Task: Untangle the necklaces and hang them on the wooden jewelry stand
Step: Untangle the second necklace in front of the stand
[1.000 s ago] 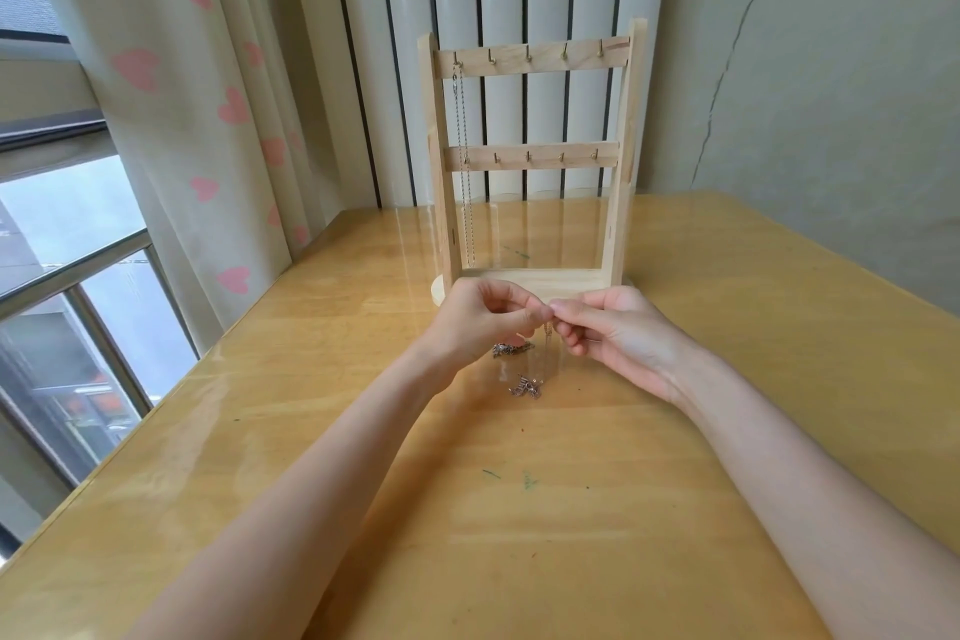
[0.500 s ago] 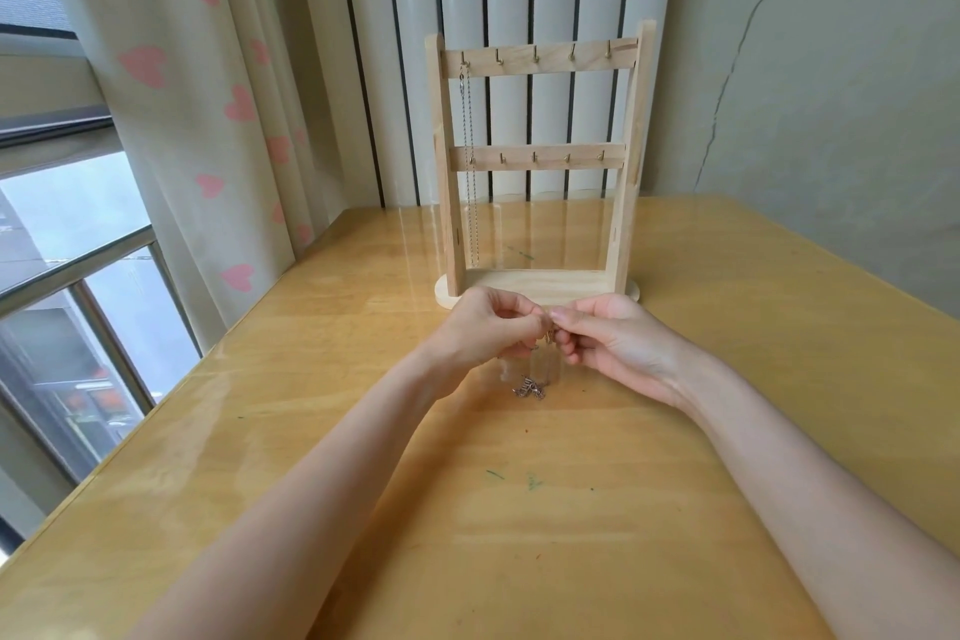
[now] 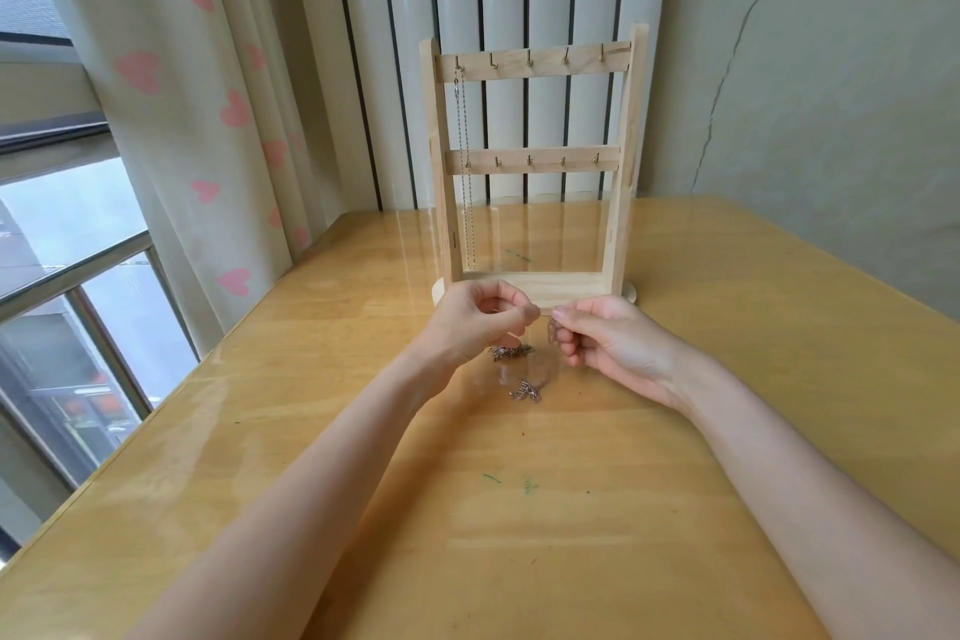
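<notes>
Pinching thin chain (image 3: pixel 543 313) taut between left hand (image 3: pixel 475 325) and right hand (image 3: pixel 605 340) | axis left-right | stand (image 3: pixel 532 166) directly beyond | free hooks up-right, right hand nearer.

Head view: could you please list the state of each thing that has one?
Wooden jewelry stand: upright on the table.
Silver chain: hanging from top-left hook.
Tangled necklace: partly lifted, charms near the table.
Left hand: pinching the necklace.
Right hand: pinching the necklace.
</notes>
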`<state>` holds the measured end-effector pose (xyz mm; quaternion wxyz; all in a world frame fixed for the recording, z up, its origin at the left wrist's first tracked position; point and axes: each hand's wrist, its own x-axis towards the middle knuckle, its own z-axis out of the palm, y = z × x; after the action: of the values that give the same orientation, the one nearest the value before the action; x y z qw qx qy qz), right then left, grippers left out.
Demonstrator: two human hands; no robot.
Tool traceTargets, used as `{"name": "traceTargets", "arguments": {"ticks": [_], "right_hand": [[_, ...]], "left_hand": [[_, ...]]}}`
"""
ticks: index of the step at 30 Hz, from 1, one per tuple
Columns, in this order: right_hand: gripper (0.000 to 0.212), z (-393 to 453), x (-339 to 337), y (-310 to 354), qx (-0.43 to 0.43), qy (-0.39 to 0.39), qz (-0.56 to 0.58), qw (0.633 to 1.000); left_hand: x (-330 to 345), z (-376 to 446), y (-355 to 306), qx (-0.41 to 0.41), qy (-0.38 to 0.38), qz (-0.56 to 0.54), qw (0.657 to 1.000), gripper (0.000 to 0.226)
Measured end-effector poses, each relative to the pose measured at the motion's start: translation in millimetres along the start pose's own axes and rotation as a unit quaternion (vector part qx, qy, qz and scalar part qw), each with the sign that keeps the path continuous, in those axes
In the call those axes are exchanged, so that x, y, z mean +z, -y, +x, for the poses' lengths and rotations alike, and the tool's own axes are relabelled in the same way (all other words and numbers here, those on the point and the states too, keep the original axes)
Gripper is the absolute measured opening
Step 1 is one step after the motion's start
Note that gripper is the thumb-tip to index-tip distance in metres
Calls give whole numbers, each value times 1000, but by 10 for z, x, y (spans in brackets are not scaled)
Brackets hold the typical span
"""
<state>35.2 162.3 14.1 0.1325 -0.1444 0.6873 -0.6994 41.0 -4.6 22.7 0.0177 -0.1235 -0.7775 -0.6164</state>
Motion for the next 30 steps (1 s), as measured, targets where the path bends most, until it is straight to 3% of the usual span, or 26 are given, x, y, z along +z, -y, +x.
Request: {"name": "traceTargets", "arguments": {"ticks": [8, 14, 22, 30], "right_hand": [[17, 12, -10, -35, -8, 6, -30, 1000], [15, 19, -4, -53, -14, -8, -68, 998], [20, 29, 18, -47, -46, -16, -95, 994], [17, 18, 61, -24, -44, -19, -118, 992]], "left_hand": [[29, -10, 7, 5, 40, 9, 999, 3], [51, 7, 25, 19, 24, 74, 997, 4], [10, -32, 28, -34, 55, 5, 998, 9], [40, -31, 9, -32, 15, 28, 999, 21]]}}
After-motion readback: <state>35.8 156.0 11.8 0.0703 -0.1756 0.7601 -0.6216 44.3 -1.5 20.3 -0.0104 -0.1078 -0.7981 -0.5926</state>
